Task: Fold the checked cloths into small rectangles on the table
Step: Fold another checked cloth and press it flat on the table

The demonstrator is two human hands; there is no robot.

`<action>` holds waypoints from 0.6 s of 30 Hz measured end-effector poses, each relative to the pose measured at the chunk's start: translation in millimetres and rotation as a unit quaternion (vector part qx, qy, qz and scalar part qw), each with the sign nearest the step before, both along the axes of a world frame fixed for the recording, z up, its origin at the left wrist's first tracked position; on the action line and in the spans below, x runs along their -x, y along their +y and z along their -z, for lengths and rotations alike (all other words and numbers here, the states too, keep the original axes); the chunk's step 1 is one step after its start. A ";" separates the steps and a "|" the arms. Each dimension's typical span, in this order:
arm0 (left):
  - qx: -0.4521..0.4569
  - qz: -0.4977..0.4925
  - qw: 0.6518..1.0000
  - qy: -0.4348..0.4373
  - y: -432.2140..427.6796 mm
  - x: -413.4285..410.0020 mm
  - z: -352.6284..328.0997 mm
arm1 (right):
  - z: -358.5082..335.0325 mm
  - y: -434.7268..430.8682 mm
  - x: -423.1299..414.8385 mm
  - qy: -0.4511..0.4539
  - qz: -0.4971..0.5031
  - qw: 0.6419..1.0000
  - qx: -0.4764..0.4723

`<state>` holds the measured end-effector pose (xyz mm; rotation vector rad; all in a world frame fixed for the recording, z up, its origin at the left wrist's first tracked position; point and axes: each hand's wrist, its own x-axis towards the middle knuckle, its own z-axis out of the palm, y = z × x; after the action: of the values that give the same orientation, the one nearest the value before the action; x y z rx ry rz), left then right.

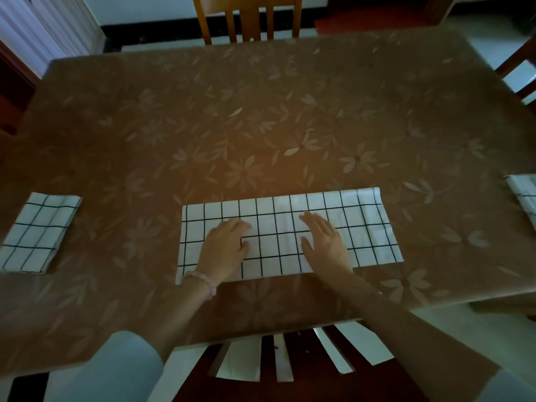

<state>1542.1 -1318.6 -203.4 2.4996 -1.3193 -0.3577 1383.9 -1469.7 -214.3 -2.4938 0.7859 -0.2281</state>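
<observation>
Nearest you: a dark wooden chair [293, 369] tucked under the near table edge, its slats showing below your forearms. Pale sleeve [127, 364] on your left arm, pushed up past the forearm.

The table [121, 303] is covered by a brown floral cloth. Both your hands are over it, on the centre checked cloth [275, 216].

Left hand [226, 245]: palm down on the left-middle of the cloth, fingers pointing right, laid flat, nothing gripped. There is a pink bead bracelet [203, 281] on that wrist, at the cloth's near edge.

Right hand [324, 242]: palm down on the right-middle, fingers straight and slightly spread, thumb out to the left. It presses flat with no pinch.

There's a gap of bare cloth between the two hands.

The centre checked cloth is white with a dark grid and lies as a long strip running left to right, close to the near table edge. Its right end has some creases and an extra layer edge showing.

Left folded cloth [37, 230]: same pattern, a small rectangle near the left table edge, well apart from the strip.

Right cloth [523, 195]: same pattern, at the right edge, cut off by the frame, so I can't tell its fold state.

Far side: a light wooden chair [249, 18] at the far table edge and a dark chair [519, 71] at the far right corner.
</observation>
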 end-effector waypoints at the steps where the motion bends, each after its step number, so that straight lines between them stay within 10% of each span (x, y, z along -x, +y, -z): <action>1: -0.006 -0.010 1.000 -0.010 -3.0 -7.1 -1.4 | -0.4 6.1 8.0 -0.018 0.009 1.000 0.008; 18: -0.119 -0.046 0.992 -0.012 -23.1 -95.1 6.9 | -7.1 33.3 46.1 0.232 -0.123 0.958 0.111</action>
<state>1637.1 -1341.7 -210.3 2.7586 -1.2277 -0.4915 1337.8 -1436.4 -207.3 -2.8736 0.6385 0.3941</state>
